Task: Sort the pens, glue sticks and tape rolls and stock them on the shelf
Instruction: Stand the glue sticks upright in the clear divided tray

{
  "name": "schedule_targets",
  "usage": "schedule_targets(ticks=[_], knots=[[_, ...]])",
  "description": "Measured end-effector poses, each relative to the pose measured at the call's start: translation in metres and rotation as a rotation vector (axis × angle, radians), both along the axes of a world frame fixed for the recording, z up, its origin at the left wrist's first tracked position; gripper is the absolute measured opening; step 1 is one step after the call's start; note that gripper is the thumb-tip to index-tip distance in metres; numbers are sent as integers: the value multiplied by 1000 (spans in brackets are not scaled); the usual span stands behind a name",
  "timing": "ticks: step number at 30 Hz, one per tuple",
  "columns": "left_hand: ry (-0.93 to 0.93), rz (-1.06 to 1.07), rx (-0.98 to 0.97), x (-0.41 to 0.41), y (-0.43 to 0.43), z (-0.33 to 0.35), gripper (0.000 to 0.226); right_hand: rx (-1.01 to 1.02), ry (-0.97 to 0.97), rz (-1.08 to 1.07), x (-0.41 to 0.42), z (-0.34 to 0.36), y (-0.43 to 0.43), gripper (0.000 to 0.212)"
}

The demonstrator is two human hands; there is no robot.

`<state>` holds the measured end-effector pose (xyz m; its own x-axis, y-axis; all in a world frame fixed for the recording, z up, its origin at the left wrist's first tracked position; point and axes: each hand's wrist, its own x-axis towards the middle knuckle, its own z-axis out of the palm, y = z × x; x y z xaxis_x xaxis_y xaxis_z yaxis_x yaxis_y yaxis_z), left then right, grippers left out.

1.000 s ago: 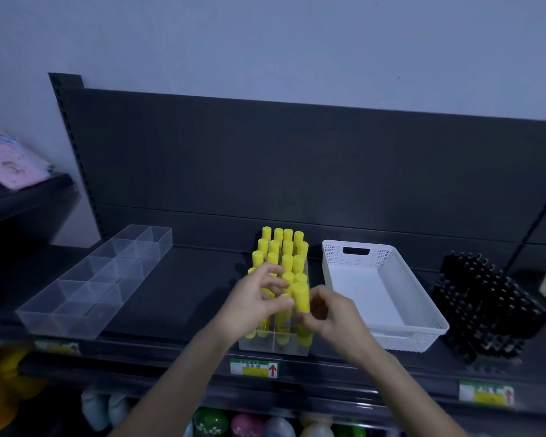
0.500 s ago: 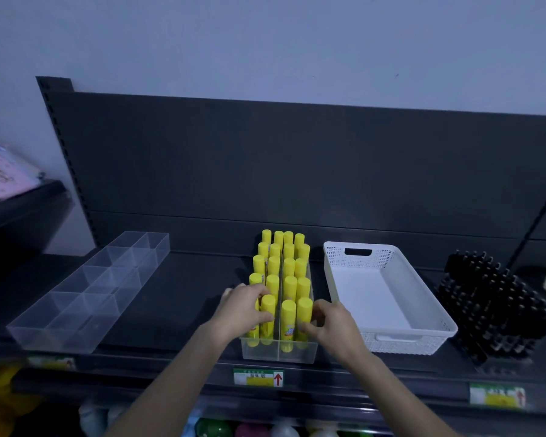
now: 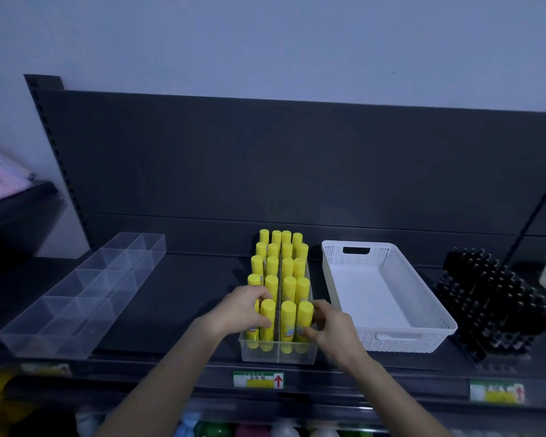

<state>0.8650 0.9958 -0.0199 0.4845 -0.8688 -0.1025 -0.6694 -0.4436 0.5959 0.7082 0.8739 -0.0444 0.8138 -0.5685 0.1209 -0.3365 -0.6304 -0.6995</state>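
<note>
Several yellow glue sticks (image 3: 287, 263) stand upright in rows inside a clear plastic bin (image 3: 278, 353) at the middle of the dark shelf. My left hand (image 3: 241, 310) curls its fingers round the front left glue sticks (image 3: 267, 323). My right hand (image 3: 330, 326) holds the front right glue stick (image 3: 304, 320) from the right side. No pens or tape rolls can be made out for certain.
A clear divided organiser (image 3: 85, 291) lies at the left. A white perforated basket (image 3: 388, 340) stands right of the bin with nothing in it. A black rack of dark upright items (image 3: 492, 304) is at the far right. Price labels (image 3: 258, 380) line the shelf edge.
Both hands have dropped from the tops of the front glue sticks to their sides, and the front sticks now stand seated in the bin. The camera has moved closer.
</note>
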Motion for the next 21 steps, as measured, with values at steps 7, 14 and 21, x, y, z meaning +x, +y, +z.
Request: schedule_targets(ticks=[7,14,21], knots=[[-2,-23,-3,-2,-2,4,34,-59,55,10,3,6,2,17],[-9,-11,-13,-4,0,4,45,-35,59,4,3,7,1,22],[-73,-7,13,-5,3,6,50,-27,55,13,0,10,4,20]])
